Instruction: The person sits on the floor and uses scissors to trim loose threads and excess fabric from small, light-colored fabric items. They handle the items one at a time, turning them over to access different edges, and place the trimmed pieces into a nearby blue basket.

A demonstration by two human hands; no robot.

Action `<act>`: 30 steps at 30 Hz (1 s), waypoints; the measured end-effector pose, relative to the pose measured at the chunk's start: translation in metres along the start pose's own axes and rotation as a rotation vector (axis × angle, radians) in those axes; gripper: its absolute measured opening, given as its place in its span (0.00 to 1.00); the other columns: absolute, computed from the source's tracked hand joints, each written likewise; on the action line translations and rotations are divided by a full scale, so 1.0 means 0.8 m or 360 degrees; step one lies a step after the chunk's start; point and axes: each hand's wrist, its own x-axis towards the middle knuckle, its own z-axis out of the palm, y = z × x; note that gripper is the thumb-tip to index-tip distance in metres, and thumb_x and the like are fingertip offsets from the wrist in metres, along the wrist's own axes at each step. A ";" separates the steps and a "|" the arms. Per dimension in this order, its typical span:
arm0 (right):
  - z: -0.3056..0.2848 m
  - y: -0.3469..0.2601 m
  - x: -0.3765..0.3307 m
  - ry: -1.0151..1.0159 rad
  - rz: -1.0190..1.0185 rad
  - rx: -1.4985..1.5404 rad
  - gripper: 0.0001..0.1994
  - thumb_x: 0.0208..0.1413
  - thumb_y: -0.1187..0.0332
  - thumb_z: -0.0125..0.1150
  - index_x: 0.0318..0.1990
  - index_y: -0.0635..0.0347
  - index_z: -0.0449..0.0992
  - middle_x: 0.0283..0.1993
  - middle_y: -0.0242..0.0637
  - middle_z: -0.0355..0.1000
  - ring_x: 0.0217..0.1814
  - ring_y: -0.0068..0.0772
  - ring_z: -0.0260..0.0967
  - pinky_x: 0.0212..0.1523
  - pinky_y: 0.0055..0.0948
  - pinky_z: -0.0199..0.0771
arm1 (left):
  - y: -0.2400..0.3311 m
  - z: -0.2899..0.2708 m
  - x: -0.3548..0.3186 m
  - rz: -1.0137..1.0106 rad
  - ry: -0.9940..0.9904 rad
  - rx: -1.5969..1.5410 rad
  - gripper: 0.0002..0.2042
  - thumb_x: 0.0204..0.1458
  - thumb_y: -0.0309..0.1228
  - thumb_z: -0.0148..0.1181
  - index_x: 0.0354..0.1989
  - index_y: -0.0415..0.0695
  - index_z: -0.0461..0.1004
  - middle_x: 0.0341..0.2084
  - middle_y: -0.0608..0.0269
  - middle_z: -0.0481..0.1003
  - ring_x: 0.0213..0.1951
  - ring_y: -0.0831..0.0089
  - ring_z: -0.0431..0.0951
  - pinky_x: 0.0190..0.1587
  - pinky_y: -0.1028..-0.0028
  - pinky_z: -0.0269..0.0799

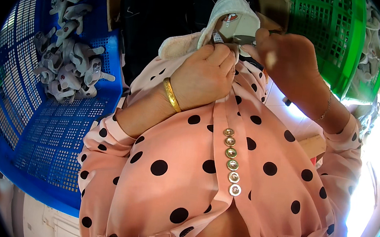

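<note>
Shoe upper [244,25], pale grey: lay at top centre of the head view, just beyond the left hand [208,74] and slightly to its right, but to the left of the right hand [291,59]. Ran with long axis away from the torso, rounded end farthest, strap [177,45] extending leftward. Was nearer to the left hand, in direct contact; met or merely neighboured the right fingertips at the right edge. Left hand: was clamped with curled fingers on the near edge. Right hand: was curled, thumb directed left; could not be judged as closed on anything or slightly apart, owing to overlap. Counted at the work: one shoe upper, one strap, two hands. Counted on the wearer: one gold bangle [171,95], one thin bracelet [326,106], six buttons [232,164] in a row. Counted at the left: one blue basket [58,151], heaped with grey pieces [67,61], too overlapped to number. Counted at the right: one green crate [322,26], with further grey pieces past its rim, likewise uncountable.
</note>
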 end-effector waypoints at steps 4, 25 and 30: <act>-0.004 -0.008 0.005 -0.0090 -0.0009 -0.0131 0.15 0.54 0.59 0.60 0.24 0.57 0.66 0.12 0.36 0.62 0.14 0.36 0.66 0.14 0.30 0.60 | -0.001 0.000 -0.002 0.0020 -0.0033 -0.0008 0.11 0.48 0.26 0.57 0.39 0.34 0.77 0.35 0.64 0.71 0.38 0.72 0.69 0.36 0.77 0.71; -0.003 0.006 0.000 0.0086 0.0614 0.1005 0.23 0.51 0.53 0.67 0.45 0.62 0.73 0.25 0.45 0.71 0.25 0.49 0.70 0.27 0.35 0.70 | -0.016 -0.011 -0.011 -0.0215 0.0027 -0.0317 0.14 0.41 0.28 0.62 0.38 0.38 0.79 0.38 0.60 0.76 0.40 0.68 0.75 0.38 0.73 0.74; 0.052 -0.030 -0.002 0.0155 0.0882 0.1590 0.14 0.56 0.67 0.60 0.46 0.66 0.72 0.26 0.36 0.68 0.23 0.24 0.64 0.26 0.27 0.67 | -0.028 -0.019 -0.010 -0.0157 0.0202 -0.0480 0.17 0.39 0.27 0.60 0.41 0.38 0.77 0.37 0.60 0.75 0.39 0.67 0.75 0.37 0.73 0.73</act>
